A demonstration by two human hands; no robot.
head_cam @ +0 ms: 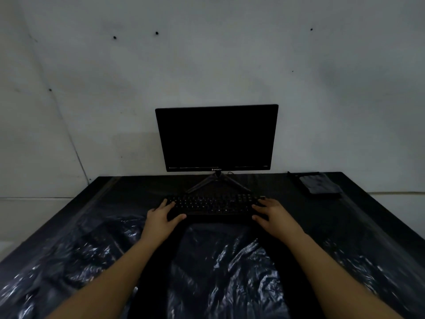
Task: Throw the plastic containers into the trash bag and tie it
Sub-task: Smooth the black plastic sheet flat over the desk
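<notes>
Dim room, head view looking down over a dark desk.

Progress: reads as barely begun. Black bag lies spread and crumpled over the near half of the desk, glossy folds catching light on both sides and between the forearms. No mouth, opening or knot can be made out; bag looks flat and untied. No plastic containers can be picked out anywhere. Lumps under or in the plastic at left could be something, but too dark to tell. So nothing shows as thrown in, and tying is all still ahead, as far as can be judged.

Hands: both reach past the bag to the keyboard. Left hand holds the keyboard's left end, fingers spread over the edge keys, thumb curled along the near edge. Right hand holds the right end the same way, fingers splayed on top, thumb at the near edge. Each grip looks lightly clamped on the keyboard, not on the bag. Guess: keyboard is being handled to make room for the bag.

Other: monitor, screen dark, stands on its legs behind the keyboard against the wall. Grey cloth on a dark flat item at far right corner, well apart from the hands.

Contents of bag: cannot tell.
</notes>
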